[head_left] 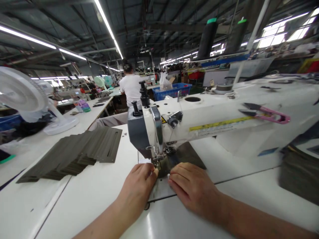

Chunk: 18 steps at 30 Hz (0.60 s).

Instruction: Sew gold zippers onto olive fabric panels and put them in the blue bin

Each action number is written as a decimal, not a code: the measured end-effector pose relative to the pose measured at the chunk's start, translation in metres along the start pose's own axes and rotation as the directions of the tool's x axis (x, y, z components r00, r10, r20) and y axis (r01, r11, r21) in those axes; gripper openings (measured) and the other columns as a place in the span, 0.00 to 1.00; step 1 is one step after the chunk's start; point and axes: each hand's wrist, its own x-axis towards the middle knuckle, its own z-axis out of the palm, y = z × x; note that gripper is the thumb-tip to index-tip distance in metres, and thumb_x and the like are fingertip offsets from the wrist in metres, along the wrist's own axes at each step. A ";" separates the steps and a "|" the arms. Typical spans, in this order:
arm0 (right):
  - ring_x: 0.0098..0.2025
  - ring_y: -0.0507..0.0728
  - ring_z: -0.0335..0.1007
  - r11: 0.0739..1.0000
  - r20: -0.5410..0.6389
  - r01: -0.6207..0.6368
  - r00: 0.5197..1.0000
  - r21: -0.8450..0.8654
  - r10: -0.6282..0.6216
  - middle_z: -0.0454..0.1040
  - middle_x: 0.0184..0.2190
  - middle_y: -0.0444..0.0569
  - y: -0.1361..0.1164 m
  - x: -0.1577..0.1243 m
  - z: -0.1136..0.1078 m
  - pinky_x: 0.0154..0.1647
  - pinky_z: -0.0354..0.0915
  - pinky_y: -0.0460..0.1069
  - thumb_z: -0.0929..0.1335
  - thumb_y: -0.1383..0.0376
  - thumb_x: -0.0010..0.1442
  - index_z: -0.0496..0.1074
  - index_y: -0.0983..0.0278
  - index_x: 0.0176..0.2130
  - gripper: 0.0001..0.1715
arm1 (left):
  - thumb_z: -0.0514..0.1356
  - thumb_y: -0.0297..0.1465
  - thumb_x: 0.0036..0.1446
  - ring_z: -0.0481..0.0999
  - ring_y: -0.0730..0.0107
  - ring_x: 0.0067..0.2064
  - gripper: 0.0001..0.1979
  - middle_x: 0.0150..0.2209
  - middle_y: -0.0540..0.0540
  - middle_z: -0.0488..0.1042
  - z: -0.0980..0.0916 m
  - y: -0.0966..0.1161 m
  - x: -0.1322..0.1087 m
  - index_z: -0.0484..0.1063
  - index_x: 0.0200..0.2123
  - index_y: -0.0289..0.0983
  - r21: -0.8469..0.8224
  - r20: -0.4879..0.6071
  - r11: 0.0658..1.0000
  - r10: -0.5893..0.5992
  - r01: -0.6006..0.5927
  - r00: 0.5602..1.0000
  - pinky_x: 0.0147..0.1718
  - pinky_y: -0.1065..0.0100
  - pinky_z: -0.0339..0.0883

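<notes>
A white sewing machine point(211, 114) stands on the white table point(94, 196), its needle and presser foot point(157, 161) just beyond my fingers. My left hand point(139, 184) rests left of the foot, its fingers curled and pinching the edge of a dark grey fabric piece point(184, 156) that lies under the foot. My right hand point(191, 189) lies flat on the table right of the foot, fingers together and pressing on the same piece. Much of the fabric is hidden by the machine head and my hands.
A fanned stack of dark grey fabric pieces point(74, 152) lies to the left. Pink thread snips point(266, 114) sit on the machine arm. A white desk fan point(30, 99) stands far left, more dark fabric point(299, 176) at the right edge. A person in white point(131, 88) sits behind.
</notes>
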 end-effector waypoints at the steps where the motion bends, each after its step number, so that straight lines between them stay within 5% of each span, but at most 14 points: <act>1: 0.34 0.57 0.69 0.999 -0.031 0.023 0.999 -0.033 -0.024 0.74 0.30 0.53 -0.001 -0.001 0.000 0.38 0.68 0.53 0.61 0.70 0.59 0.72 0.68 0.31 0.11 | 0.50 0.24 0.58 0.71 0.62 0.39 0.10 0.39 0.40 0.70 0.000 0.002 -0.003 0.67 0.42 0.34 -0.012 -0.016 0.999 -0.035 0.035 0.999 0.37 0.61 0.70; 5: 0.44 0.58 0.70 0.996 -0.012 0.056 0.998 -0.071 -0.057 0.74 0.41 0.57 0.001 -0.003 0.011 0.46 0.68 0.53 0.59 0.72 0.60 0.71 0.72 0.43 0.15 | 0.48 0.24 0.60 0.73 0.64 0.41 0.11 0.40 0.41 0.72 0.003 0.005 -0.010 0.69 0.39 0.35 -0.015 -0.098 0.999 -0.031 0.030 0.995 0.43 0.58 0.68; 8: 0.44 0.57 0.71 0.996 0.058 0.061 0.997 -0.060 -0.057 0.75 0.41 0.56 0.005 -0.002 0.021 0.47 0.67 0.51 0.59 0.75 0.59 0.72 0.72 0.41 0.15 | 0.47 0.23 0.60 0.74 0.66 0.39 0.11 0.37 0.43 0.74 0.008 0.003 -0.008 0.69 0.37 0.35 0.018 -0.131 1.000 0.020 -0.018 0.991 0.47 0.57 0.66; 18: 0.35 0.57 0.74 0.999 0.062 0.034 0.998 -0.021 -0.032 0.76 0.37 0.56 0.010 0.013 0.018 0.33 0.71 0.49 0.58 0.75 0.60 0.72 0.69 0.34 0.14 | 0.47 0.22 0.60 0.75 0.68 0.35 0.12 0.32 0.44 0.74 0.012 -0.008 0.003 0.69 0.35 0.33 0.091 -0.152 0.993 0.094 -0.081 0.984 0.46 0.58 0.66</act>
